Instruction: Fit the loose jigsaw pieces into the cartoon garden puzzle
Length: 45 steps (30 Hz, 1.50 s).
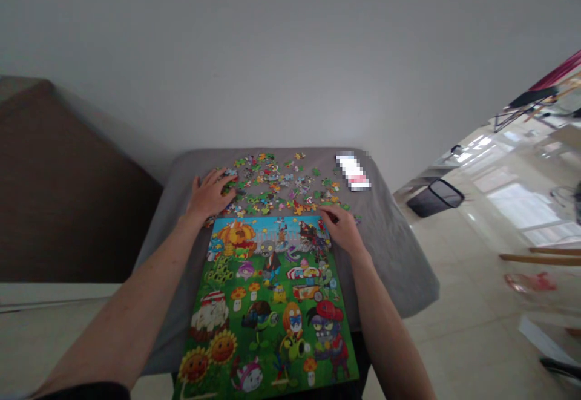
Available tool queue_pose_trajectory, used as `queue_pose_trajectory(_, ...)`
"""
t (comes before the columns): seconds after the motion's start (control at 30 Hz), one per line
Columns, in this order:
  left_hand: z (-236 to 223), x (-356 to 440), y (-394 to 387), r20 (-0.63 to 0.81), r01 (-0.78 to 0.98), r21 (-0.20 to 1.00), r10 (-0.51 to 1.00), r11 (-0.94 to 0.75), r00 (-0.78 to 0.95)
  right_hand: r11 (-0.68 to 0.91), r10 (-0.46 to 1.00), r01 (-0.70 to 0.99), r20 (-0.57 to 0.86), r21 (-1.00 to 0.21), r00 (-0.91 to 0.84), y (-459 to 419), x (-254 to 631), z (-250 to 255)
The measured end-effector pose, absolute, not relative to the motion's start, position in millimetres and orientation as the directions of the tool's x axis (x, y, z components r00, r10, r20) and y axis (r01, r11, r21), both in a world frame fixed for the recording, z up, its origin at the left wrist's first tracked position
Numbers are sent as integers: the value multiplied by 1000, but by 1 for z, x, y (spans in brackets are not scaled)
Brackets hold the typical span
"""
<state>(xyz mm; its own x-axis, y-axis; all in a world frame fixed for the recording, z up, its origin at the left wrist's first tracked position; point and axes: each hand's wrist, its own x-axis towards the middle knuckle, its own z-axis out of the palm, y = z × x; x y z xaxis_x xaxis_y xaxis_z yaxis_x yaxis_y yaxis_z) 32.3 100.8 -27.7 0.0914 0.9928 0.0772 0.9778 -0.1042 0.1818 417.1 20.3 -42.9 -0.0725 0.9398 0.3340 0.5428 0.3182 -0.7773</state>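
Note:
Loose jigsaw puzzle pieces [272, 185] in many colours lie scattered over the far part of a grey cloth-covered table. My left hand [211, 194] rests at the left side of the pieces, its fingers spread and nothing visibly held. A large board with a cartoon picture of plants and zombies [267, 303] spans the near part of the table and reaches past its front edge. At the board's far right corner is my right hand [342, 226], with thumb and forefinger brought together. Whatever lies between those fingertips is too small to make out.
A phone with a lit, blurred screen [353, 172] lies at the table's far right. The grey tablecloth [394, 267] hangs at the right. Behind is a pale wall [281, 55]. A dark bin [433, 199] stands on the tiled floor, and a brown panel [68, 188] is at left.

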Motion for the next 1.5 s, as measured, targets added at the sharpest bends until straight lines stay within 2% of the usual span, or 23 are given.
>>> queue_pose_trajectory(0.47,-27,33,104,90,964,245,993,-101,82,281,958,549,267,-787,-108,25,424,-50)
queue_pose_trajectory(1.5,-26,32,103,95,967,237,993,-95,74,276,960,550,250,-788,-124,26,422,-54)
